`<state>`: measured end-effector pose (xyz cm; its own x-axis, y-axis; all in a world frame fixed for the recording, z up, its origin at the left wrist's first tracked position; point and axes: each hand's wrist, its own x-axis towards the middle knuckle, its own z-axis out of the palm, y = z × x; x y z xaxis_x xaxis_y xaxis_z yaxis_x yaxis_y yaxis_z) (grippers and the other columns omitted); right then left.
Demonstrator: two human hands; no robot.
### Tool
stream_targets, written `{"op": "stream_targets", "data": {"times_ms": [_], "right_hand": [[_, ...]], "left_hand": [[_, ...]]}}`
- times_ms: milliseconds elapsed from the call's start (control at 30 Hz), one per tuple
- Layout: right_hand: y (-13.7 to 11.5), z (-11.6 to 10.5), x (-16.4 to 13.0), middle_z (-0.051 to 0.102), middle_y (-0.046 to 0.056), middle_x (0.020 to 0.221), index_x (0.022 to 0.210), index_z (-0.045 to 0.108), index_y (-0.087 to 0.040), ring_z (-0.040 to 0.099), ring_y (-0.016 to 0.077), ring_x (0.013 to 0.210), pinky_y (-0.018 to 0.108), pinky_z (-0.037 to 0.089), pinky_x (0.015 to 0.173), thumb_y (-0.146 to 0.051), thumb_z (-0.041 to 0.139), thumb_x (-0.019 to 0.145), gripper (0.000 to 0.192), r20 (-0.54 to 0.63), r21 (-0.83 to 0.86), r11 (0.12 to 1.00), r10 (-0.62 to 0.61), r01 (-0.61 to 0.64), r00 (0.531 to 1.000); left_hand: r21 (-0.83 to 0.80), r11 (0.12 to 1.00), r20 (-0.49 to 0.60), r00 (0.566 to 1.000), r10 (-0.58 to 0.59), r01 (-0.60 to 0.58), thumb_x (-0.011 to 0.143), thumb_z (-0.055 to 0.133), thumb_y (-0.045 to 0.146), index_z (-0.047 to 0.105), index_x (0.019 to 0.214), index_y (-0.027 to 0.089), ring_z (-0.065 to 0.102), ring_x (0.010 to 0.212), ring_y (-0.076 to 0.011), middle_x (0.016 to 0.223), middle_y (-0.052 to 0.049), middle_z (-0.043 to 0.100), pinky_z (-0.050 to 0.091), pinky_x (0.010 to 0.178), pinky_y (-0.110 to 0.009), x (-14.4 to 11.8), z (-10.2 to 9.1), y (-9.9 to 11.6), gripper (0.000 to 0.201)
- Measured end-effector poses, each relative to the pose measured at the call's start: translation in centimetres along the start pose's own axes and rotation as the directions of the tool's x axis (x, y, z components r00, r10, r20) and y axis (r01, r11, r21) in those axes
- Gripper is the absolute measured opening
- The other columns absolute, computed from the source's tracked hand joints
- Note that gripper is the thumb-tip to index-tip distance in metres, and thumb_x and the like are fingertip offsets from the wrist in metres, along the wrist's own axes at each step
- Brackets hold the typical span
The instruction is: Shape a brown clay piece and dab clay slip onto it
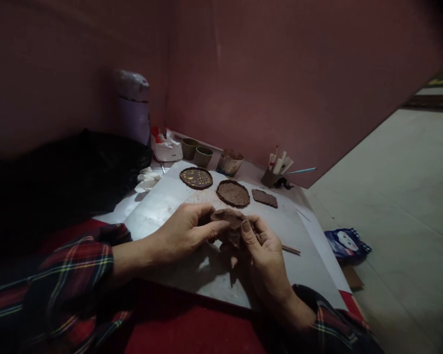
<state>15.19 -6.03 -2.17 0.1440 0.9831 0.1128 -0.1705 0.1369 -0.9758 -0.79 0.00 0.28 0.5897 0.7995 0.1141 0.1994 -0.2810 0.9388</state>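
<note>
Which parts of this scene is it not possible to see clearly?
Head view only:
- Clay lump: underside hidden by left hand and right hand.
- Stick: near end hidden behind the right hand.
- Dark heap: too dim to identify.
- Tool holder: contents too small.

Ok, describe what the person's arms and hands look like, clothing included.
Both hands are bare: no gloves, rings or watch visible. The left hand and the right hand each come out of a long plaid sleeve, red and dark navy with thin yellow, green and white lines. The left sleeve is bunched at the forearm; the right sleeve ends near the wrist.
</note>
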Motion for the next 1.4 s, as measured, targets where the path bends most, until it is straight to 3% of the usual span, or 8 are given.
{"op": "stream_targets", "data": {"times_ms": [233, 367, 500, 633, 800, 1067, 1200, 1400], "right_hand": [[0.22, -0.27, -0.05, 0.054, -0.003, 0.069, 0.085, 0.056, -0.020, 0.048, 0.0072, 0.058, 0.018, 0.042, 0.051, -0.043, 0.062, 0.086, 0.024, -0.012, -0.043, 0.998, -0.036, 0.035, 0.999], [0.28, -0.36, -0.06, 0.058, -0.002, 0.074, 0.086, 0.058, -0.020, 0.052, 0.0089, 0.063, 0.021, 0.044, 0.057, -0.043, 0.062, 0.086, 0.024, -0.010, -0.045, 0.999, -0.030, 0.030, 1.000], [0.30, -0.39, -0.16, 0.061, 0.000, 0.082, 0.089, 0.058, -0.021, 0.057, 0.0111, 0.070, 0.023, 0.046, 0.063, -0.044, 0.060, 0.087, 0.023, 0.002, -0.060, 0.998, -0.020, 0.020, 1.000], [0.31, -0.40, -0.21, 0.064, 0.002, 0.089, 0.091, 0.057, -0.021, 0.056, 0.0115, 0.067, 0.024, 0.047, 0.058, -0.046, 0.060, 0.087, 0.025, 0.005, -0.051, 0.999, 0.010, -0.010, 1.000], [0.38, -0.55, -0.18, 0.063, 0.001, 0.083, 0.091, 0.057, -0.021, 0.057, 0.0116, 0.071, 0.023, 0.048, 0.060, -0.044, 0.060, 0.087, 0.023, 0.003, -0.068, 0.998, -0.002, 0.003, 1.000], [0.32, -0.39, -0.30, 0.060, -0.001, 0.079, 0.091, 0.057, -0.020, 0.054, 0.0090, 0.064, 0.022, 0.049, 0.055, -0.043, 0.062, 0.086, 0.023, 0.001, -0.014, 1.000, 0.024, -0.024, 1.000], [0.41, -0.33, -0.32, 0.064, 0.002, 0.087, 0.098, 0.054, -0.021, 0.056, 0.0095, 0.060, 0.024, 0.050, 0.052, -0.049, 0.055, 0.089, 0.029, 0.026, 0.051, 0.998, 0.034, -0.036, 0.999], [0.19, -0.10, -0.32, 0.058, -0.005, 0.067, 0.092, 0.056, -0.020, 0.053, 0.0054, 0.057, 0.017, 0.043, 0.054, -0.038, 0.059, 0.089, 0.018, 0.041, -0.069, 0.989, -0.126, 0.128, 0.991]], "left_hand": [[-0.013, 0.999, 0.003, 0.999, -0.037, 0.037, 0.085, 0.057, 0.045, 0.054, 0.070, 0.015, 0.046, 0.052, -0.0087, 0.059, 0.005, 0.050, 0.033, 0.047, -0.020, -0.22, 0.05, 0.32, 0.033], [-0.030, 0.999, 0.002, 1.000, -0.026, 0.026, 0.085, 0.057, 0.044, 0.051, 0.066, 0.016, 0.045, 0.051, -0.0085, 0.055, 0.005, 0.048, 0.033, 0.047, -0.020, -0.28, 0.04, 0.31, 0.035], [0.017, 1.000, -0.001, 1.000, 0.004, -0.004, 0.085, 0.056, 0.043, 0.057, 0.070, 0.014, 0.044, 0.056, -0.0092, 0.060, 0.004, 0.050, 0.033, 0.050, -0.021, -0.19, -0.04, 0.28, 0.033], [0.024, 1.000, 0.018, 1.000, 0.004, -0.005, 0.086, 0.054, 0.044, 0.061, 0.077, 0.012, 0.045, 0.060, -0.0103, 0.066, 0.002, 0.053, 0.035, 0.053, -0.022, -0.16, -0.14, 0.30, 0.033], [0.036, 0.999, 0.018, 1.000, -0.001, 0.000, 0.086, 0.054, 0.043, 0.056, 0.071, 0.013, 0.042, 0.060, -0.0098, 0.063, 0.003, 0.048, 0.033, 0.054, -0.022, -0.16, -0.20, 0.15, 0.033], [0.035, 0.999, 0.018, 1.000, 0.010, -0.011, 0.087, 0.053, 0.043, 0.061, 0.077, 0.012, 0.044, 0.061, -0.0104, 0.066, 0.002, 0.051, 0.035, 0.055, -0.022, -0.18, -0.17, 0.31, 0.033], [0.046, 0.999, 0.007, 1.000, 0.022, -0.023, 0.087, 0.054, 0.042, 0.060, 0.075, 0.013, 0.044, 0.060, -0.0102, 0.064, 0.003, 0.050, 0.035, 0.054, -0.022, -0.07, -0.15, 0.07, 0.032], [0.019, 0.997, 0.041, 0.997, 0.070, -0.071, 0.090, 0.049, 0.040, 0.063, 0.082, 0.012, 0.050, 0.065, -0.0110, 0.071, 0.001, 0.057, 0.039, 0.058, -0.021, -0.06, -0.38, 0.14, 0.032]]}}
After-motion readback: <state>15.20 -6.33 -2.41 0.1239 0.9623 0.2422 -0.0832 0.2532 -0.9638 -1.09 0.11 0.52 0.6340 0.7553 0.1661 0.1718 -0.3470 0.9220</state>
